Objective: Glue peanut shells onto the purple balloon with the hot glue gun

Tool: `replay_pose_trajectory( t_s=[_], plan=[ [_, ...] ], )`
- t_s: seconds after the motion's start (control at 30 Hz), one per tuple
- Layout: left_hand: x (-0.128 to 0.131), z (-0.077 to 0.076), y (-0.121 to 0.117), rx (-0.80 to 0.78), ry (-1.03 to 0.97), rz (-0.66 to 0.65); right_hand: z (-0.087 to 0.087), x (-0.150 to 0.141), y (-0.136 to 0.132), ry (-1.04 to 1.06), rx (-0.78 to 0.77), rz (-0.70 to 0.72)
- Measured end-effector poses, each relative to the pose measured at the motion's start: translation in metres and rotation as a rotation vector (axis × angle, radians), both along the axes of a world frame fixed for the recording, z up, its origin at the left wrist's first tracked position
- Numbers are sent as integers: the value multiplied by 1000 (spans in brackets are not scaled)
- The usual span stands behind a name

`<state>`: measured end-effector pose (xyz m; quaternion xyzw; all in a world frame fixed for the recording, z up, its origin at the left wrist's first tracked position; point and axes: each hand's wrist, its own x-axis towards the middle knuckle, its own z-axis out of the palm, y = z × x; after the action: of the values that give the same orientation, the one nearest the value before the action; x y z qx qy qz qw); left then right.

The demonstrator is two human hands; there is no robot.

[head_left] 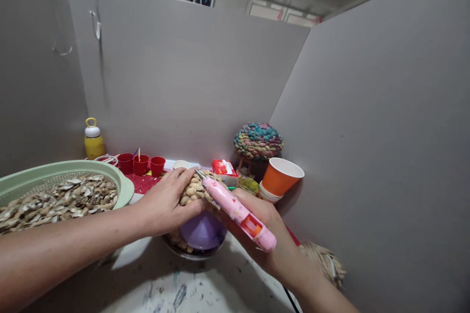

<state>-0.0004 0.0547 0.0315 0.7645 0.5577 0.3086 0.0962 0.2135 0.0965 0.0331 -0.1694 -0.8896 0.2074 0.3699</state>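
My left hand (167, 201) rests curled over a rounded form covered in nut shells (196, 188), with a purple bare part (203, 231) showing below, set in a metal bowl (191, 253). My right hand (262, 232) is closed round a pink glue gun (237, 211), its metal tip pointing up-left at the shell-covered form beside my left fingers. A black cord runs off under my right wrist.
A green basket (125, 188) of shells sits at left. Behind are a yellow bottle (93, 141), three red cups (141, 164), a red packet (223, 167), an orange paper cup (281, 176) on white cups, and a multicoloured shell dome (258, 141). Grey partition walls enclose the paint-stained table (191, 293).
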Motion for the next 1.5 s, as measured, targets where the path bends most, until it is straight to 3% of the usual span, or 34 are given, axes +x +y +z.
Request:
replay_pose_trajectory(
  t_s=[0.63,0.83,1.03,1.13,1.5],
  plan=[
    [1,0,-2,-7,-12,25,0,-1,-2,18,-67,-8],
    [-1,2,-3,-49,-3,38,5,13,4,64,-71,-96],
    [-4,-4,1,-11,10,31,7,15,0,54,-280,39],
    [-5,-8,2,36,-12,23,7,7,-2,60,-284,124],
    [-8,-5,-1,34,-41,-18,6,2,-3,91,-315,109]
  ],
)
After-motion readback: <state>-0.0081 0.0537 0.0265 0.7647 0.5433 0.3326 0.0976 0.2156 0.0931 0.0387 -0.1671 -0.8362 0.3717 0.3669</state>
